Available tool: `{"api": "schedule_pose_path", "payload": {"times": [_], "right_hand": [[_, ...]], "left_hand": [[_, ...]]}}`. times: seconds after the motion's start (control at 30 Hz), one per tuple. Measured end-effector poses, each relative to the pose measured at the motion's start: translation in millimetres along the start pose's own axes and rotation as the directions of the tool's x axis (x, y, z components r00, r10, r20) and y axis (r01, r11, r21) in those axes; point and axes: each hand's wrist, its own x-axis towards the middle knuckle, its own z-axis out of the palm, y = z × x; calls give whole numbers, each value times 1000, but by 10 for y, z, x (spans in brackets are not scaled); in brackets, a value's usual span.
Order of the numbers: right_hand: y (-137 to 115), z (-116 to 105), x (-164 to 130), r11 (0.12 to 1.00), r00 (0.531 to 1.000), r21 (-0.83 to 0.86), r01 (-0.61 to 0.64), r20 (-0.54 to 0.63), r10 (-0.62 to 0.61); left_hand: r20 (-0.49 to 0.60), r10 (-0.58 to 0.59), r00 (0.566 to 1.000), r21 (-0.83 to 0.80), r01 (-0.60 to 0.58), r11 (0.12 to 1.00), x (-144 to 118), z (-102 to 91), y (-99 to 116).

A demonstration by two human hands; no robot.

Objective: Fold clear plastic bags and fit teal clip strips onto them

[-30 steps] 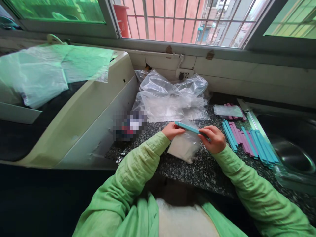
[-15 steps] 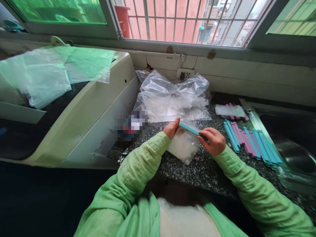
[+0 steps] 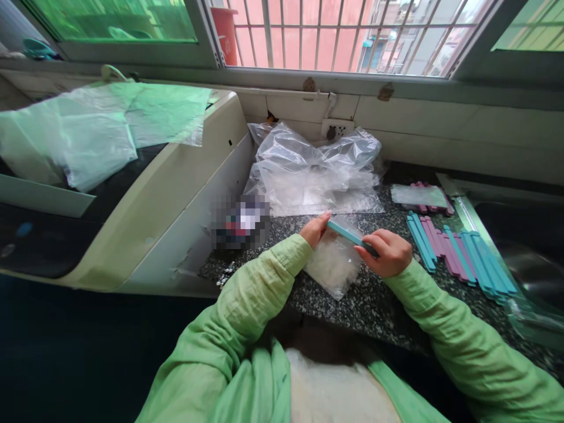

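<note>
1 camera on my head looks forward and down, close over the countertop, with the window far ahead and the sink at right

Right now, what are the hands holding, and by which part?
A teal clip stick on a small clear bag: the left hand pinches its left end, the right hand grips its right end.

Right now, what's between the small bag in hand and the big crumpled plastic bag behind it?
Head view: only bare speckled countertop between small bag and crumpled plastic bag.
</note>
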Motion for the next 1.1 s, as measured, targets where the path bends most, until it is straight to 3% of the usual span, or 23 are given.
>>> {"api": "schedule_pose_path", "payload": {"times": [0.53, 0.83, 1.1], "right_hand": [[-27, -24, 11, 997, 997, 37, 64, -47, -62], [-12, -22, -17, 998, 998, 23, 61, -31, -60], [-26, -36, -4, 998, 998, 32, 61, -35, -60]], "left_hand": [[-3, 27, 1000, 64, -26, 998, 17, -35, -84], [-28, 0, 1000, 41, 1, 999, -90, 71, -8], [21, -51, 998, -62, 52, 997, -138, 139, 40]]}}
